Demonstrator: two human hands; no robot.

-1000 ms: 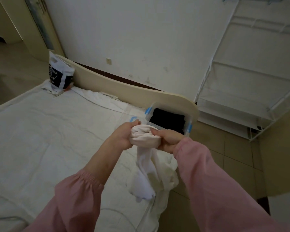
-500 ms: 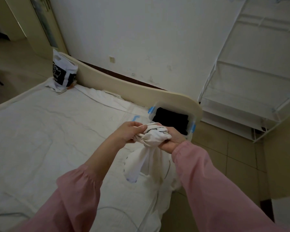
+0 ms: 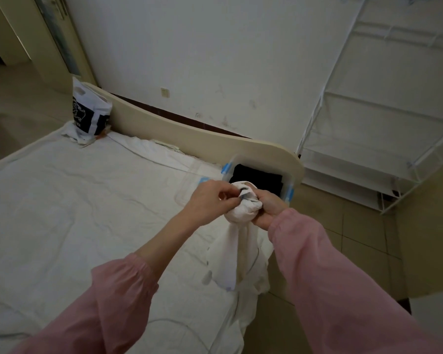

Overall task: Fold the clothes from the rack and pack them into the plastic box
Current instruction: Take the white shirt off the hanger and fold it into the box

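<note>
One white garment (image 3: pixel 241 238) of soft, creased cloth is held by two hands above the corner of the bed (image 3: pixel 74 213), just in front of the box (image 3: pixel 226 168). Its upper part is bunched into a rounded knot, and its loose end hangs down in long folds. The left hand (image 3: pixel 210 198) is closed on the top of the knot, a fold being pinched between thumb and fingers (image 3: pixel 225 194). The right hand (image 3: pixel 269 208) is wrapped round the knot from the other side, the fingers curled tight on the cloth. Both arms are covered by pink sleeves (image 3: pixel 330 277), gathered at the cuffs. The box is of clear plastic, rectangular, with blue clips; it stands on the bed against the curved cream headboard (image 3: pixel 189 139), and one black folded garment (image 3: pixel 256 178) is seen inside. The bed is spread with a wrinkled white sheet. One printed plastic bag (image 3: pixel 90 113) stands at its far corner. One white wire rack (image 3: pixel 368 123) stands by the wall.
</note>
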